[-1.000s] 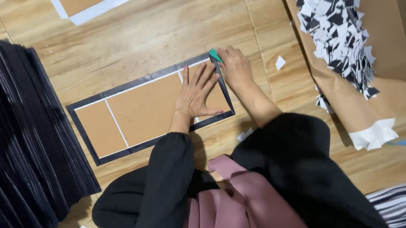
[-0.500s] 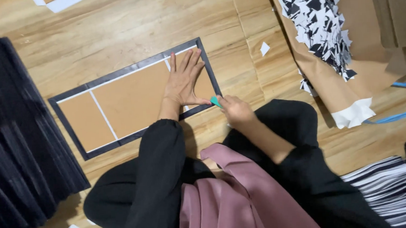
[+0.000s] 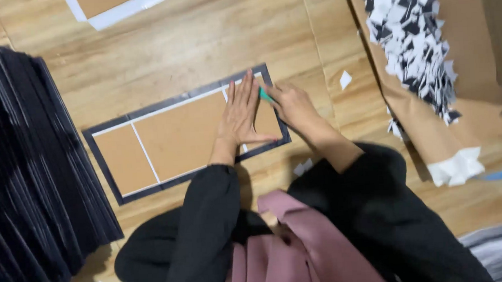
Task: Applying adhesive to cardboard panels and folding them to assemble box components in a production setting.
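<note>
On a wooden plank floor (image 3: 198, 39), a large fanned stack of black sheets (image 3: 26, 172) lies well to the left of the fingers, and a brown paper sheet heaped with black-and-white paper offcuts (image 3: 413, 38) well to their right. Between them the flat brown cardboard panel with a dark border and white seams (image 3: 175, 137) sits under both hands. Since half a second ago, the right hand (image 3: 295, 103) has travelled from the panel's near right corner up along its right edge, carrying a small green plastic tool (image 3: 265, 95), which suggests that edge is being pressed or smoothed. The left hand (image 3: 241, 115) has stayed flat on the board, fingers (image 3: 248, 89) spread and released, pointing away from the body, forearm in a black sleeve. The right hand's fingers are clenched on the green tool, touching the left fingertips, wrist bent inward. A small white scrap (image 3: 345, 79) lies just beyond.
</note>
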